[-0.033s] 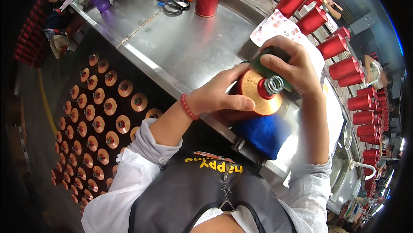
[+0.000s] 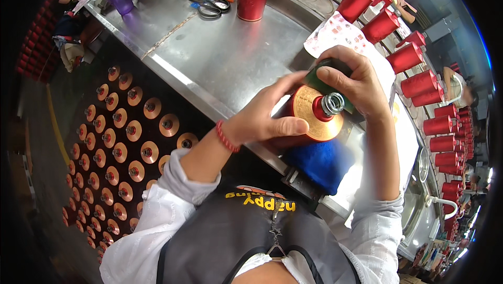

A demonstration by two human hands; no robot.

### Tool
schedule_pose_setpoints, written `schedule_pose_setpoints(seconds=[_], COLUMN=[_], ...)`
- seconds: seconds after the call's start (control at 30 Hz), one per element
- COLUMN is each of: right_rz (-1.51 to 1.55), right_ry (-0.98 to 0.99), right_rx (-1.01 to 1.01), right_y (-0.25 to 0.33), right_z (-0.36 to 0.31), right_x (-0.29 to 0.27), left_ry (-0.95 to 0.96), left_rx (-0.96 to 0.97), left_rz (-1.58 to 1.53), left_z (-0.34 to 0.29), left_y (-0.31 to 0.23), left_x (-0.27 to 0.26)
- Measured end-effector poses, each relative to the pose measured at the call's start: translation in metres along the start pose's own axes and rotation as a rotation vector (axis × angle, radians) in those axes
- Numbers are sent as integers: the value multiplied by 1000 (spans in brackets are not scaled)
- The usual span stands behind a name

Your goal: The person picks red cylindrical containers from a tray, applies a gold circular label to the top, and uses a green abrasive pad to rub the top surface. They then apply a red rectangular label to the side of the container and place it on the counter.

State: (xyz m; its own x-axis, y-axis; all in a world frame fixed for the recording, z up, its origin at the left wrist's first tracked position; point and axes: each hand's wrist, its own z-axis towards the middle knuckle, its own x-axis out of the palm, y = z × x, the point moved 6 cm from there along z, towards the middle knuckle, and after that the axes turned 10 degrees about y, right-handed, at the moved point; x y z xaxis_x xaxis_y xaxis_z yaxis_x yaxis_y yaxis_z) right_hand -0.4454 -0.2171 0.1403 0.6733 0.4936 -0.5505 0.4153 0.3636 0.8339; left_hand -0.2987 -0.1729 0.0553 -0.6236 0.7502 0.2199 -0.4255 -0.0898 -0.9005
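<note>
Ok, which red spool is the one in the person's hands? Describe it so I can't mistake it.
Start at the steel table and go to its near edge. There the left hand and right hand hold a red spool above a blue cloth. Unlike the standing red spools, it shows its gold end disc.

The tabletop (image 2: pixel 220 58) is brushed metal, smooth with a dull sheen. The spool (image 2: pixel 314 121) shows a glossy gold metallic end and a shiny steel core. Below it lies soft, matt blue cloth (image 2: pixel 319 163).

Steel worktable (image 2: pixel 220 58), dark floor (image 2: pixel 36 126)
</note>
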Motion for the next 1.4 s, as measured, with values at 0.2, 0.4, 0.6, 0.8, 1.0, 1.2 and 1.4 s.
schedule_pose_setpoints(seconds=[0.2,0.4,0.6,0.8,1.0,1.2,1.4], right_rz=[-209,-276,-262,-213,11,211,-215], right_ry=[-9,157,228,-76,-304,-276,-56], right_rx=[-2,-100,2,-63,104,135,-16], right_y=[-10,-6,-9,-38,-63,-68,-54], right_z=[20,52,64,46,5,-6,40], right_x=[-16,-8,-3,-23,-28,-18,-43], left_ry=[-185,-67,27,33,29,-181,-164], left_rx=[3,-8,-26,-79,-71,64,20], left_rz=[144,-74,-34,-18,-103,238,130], left_z=[-7,10,17,24,29,19,30], left_y=[24,21,25,32,36,28,36], left_x=[10,-3,-8,-15,-24,-22,-25])
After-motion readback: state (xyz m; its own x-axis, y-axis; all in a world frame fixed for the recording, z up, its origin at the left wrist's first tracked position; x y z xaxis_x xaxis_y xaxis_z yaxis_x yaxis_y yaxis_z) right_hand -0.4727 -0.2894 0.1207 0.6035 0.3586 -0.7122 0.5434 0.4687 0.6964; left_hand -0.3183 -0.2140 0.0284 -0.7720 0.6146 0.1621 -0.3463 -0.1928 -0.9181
